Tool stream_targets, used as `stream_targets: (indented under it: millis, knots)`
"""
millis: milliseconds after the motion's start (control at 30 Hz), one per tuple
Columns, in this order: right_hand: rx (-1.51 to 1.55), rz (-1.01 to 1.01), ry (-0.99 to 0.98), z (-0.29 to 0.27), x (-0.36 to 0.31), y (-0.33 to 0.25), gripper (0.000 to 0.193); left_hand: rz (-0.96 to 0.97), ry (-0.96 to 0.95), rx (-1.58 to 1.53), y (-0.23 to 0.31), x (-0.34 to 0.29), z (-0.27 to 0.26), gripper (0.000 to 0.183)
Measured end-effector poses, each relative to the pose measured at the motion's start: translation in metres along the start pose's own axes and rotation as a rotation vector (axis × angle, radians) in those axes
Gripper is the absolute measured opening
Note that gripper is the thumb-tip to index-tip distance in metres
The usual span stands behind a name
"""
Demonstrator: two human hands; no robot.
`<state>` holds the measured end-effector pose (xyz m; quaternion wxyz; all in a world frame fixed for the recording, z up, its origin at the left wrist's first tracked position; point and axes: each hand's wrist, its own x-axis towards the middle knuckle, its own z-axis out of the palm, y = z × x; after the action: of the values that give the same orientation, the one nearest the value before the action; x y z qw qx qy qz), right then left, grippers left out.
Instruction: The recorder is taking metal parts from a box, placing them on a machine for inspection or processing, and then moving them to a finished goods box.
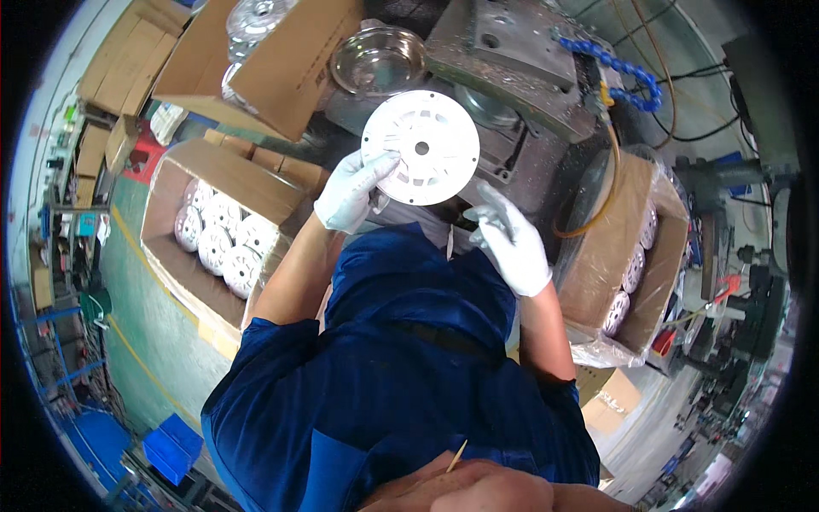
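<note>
In front of me is a round, pale metal disc with a centre hole, slots around it and small holes near its rim. My left hand, in a white glove, grips the disc at its lower left edge, thumb on its face. The fingers behind it are hidden. To the right of the disc and apart from it is my gloved right hand, its fingers partly spread and holding nothing. Beyond the disc stands a press die, a thick metal block with a lower part beneath it.
On the left, a cardboard box holds several similar discs. Another plastic-lined box with discs stands at the right. A shiny metal bowl sits beside a tall carton. A blue segmented hose and an orange tube hang near the die.
</note>
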<state>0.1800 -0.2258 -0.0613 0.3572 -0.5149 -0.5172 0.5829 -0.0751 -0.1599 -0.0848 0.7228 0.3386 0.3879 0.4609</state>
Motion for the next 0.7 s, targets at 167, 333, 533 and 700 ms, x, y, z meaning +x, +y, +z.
stream_targets:
  millis: [167,333,533,700]
  knots:
    - [-0.349,-0.124,0.146,0.002,-0.007,-0.001,0.065,-0.055,-0.044,0.071,-0.005,0.007,0.015,0.022]
    - [-0.595,-0.255,0.178,0.009,0.0,0.009,0.077,-0.056,-0.014,0.172,-0.001,0.003,0.036,0.02]
    - [-0.872,-0.305,0.186,0.03,0.007,0.009,0.074,-0.013,-0.008,0.261,-0.002,0.001,0.046,0.017]
    - [-0.919,-0.552,-0.067,0.025,0.006,0.003,0.062,-0.018,0.009,0.242,-0.001,0.003,0.043,0.017]
